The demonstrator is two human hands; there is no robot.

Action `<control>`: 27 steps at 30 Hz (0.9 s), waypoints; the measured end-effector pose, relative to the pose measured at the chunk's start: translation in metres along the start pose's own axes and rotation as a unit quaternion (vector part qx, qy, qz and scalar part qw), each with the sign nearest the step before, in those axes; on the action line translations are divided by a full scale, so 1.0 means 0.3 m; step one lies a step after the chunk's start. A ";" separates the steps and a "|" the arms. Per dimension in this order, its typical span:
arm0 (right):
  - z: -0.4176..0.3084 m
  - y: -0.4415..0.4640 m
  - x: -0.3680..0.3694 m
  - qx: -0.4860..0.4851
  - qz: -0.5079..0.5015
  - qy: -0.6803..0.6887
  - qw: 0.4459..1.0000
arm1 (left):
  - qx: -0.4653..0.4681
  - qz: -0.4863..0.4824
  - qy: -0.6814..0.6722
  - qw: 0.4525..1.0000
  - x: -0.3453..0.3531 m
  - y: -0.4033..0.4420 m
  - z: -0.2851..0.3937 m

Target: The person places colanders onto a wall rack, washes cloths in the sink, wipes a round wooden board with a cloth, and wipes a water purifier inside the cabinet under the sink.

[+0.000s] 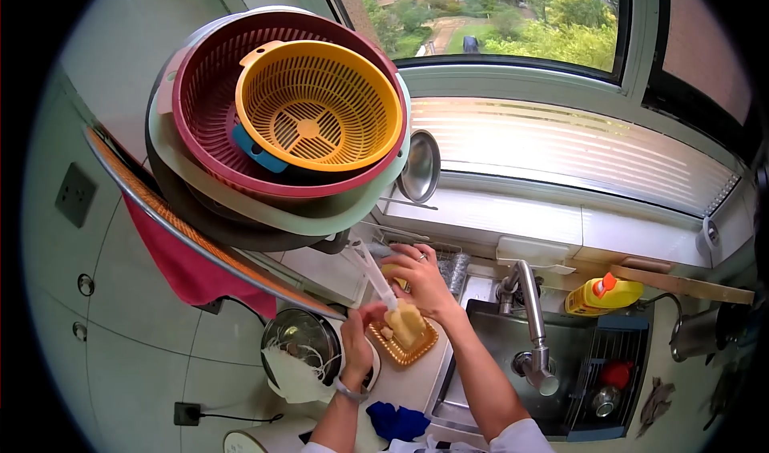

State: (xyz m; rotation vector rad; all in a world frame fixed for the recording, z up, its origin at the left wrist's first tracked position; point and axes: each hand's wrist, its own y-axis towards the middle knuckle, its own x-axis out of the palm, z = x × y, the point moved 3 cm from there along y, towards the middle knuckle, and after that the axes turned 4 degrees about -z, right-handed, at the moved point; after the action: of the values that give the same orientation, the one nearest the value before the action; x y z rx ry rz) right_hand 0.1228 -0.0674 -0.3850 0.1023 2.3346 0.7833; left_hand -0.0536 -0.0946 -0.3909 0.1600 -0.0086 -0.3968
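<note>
Nearest you, a blue cloth (pixel 396 422) lies bunched on the counter (pixel 404 389), at six o'clock from the basket (pixel 406 360). A trailing sleeve could drag it.

Next, your left hand (pixel 355 349), at nine o'clock by the basket. Its fingers curl close beside the lump (pixel 408 327); can't tell whether they grip. The lump sits over the basket, pale yellow, the tool's (pixel 373 273) lower end against it. If it is soft, as it looks, uneven pressure could smear or break it, and crumbs could miss the rim.

Your right hand (pixel 423 285) is at one o'clock, fingers bent behind the tool; their hold is hidden. The tool slants toward eleven. Should it slip, your left fingers are close to its end.

Farther, the sink (pixel 481 365) gapes at three o'clock: a hard sideways knock might send pieces in. The colanders (pixel 307 128), at eleven, look stacked high; a bump could topple them.
</note>
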 end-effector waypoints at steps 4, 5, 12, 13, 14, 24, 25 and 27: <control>0.005 0.009 -0.011 0.000 0.124 0.080 0.989 | -0.027 0.087 0.040 0.995 -0.036 0.182 -0.076; 0.003 0.012 -0.014 0.057 0.160 0.101 0.980 | -0.030 0.105 0.081 0.991 -0.058 0.221 -0.137; -0.012 -0.003 -0.073 0.070 0.227 -0.018 0.971 | 0.156 0.185 0.397 0.885 0.001 0.261 -0.007; -0.031 0.008 -0.098 0.075 0.244 -0.025 0.967 | 0.207 0.190 0.400 0.872 0.013 0.273 0.018; -0.035 0.016 -0.108 0.080 0.261 -0.030 0.962 | 0.257 0.193 0.402 0.857 0.025 0.286 0.044; 0.008 0.112 -0.063 0.165 0.327 0.295 0.882 | 0.218 0.086 0.153 0.960 -0.007 0.610 0.002; 0.010 0.107 -0.063 0.164 0.341 0.245 0.892 | 0.191 0.074 0.260 0.944 -0.046 0.670 -0.063; 0.017 0.089 -0.058 0.162 0.356 0.193 0.900 | 0.156 0.069 0.345 0.923 -0.084 0.743 -0.122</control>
State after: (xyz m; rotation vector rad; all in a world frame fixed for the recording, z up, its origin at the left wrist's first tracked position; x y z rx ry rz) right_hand 0.1361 -0.0475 -0.3632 1.0866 2.8132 0.7804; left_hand 0.0104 0.1235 -0.3913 0.6065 0.6128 -0.1790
